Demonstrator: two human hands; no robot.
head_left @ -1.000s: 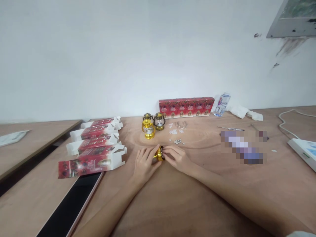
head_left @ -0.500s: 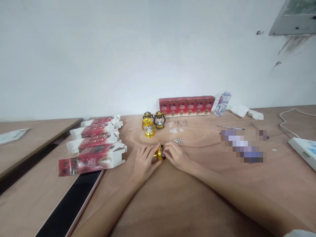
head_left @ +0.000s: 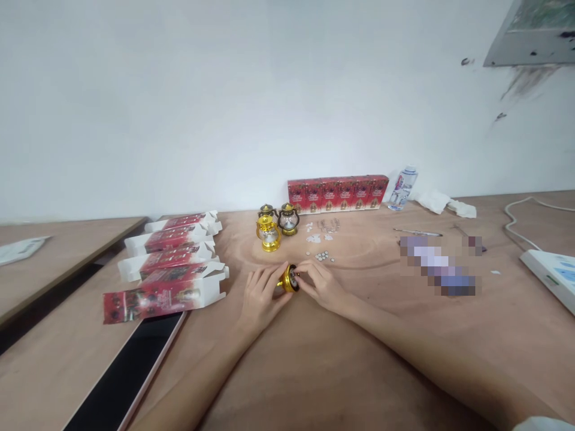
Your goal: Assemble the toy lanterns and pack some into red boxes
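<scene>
A small gold toy lantern (head_left: 287,279) lies on its side on the wooden table (head_left: 341,359), its base turned toward my right hand. My left hand (head_left: 260,296) wraps around the lantern's body. My right hand (head_left: 320,282) has its fingertips pinched at the lantern's base; whether something tiny sits between them I cannot tell. Just beyond my hands lie several small round button cells (head_left: 324,257) and white scraps (head_left: 314,237).
Three upright lanterns (head_left: 269,232) stand behind. A row of red boxes (head_left: 338,193) lines the wall, with a water bottle (head_left: 401,188) and a white cloth (head_left: 442,203). Several open red-and-white cartons (head_left: 171,263) lie left, above a dark tablet (head_left: 121,377). A white device (head_left: 550,272) with a cable sits far right.
My right fingers have shifted slightly at the lantern's base. The view has drifted a little; both hands stay on the lantern.
</scene>
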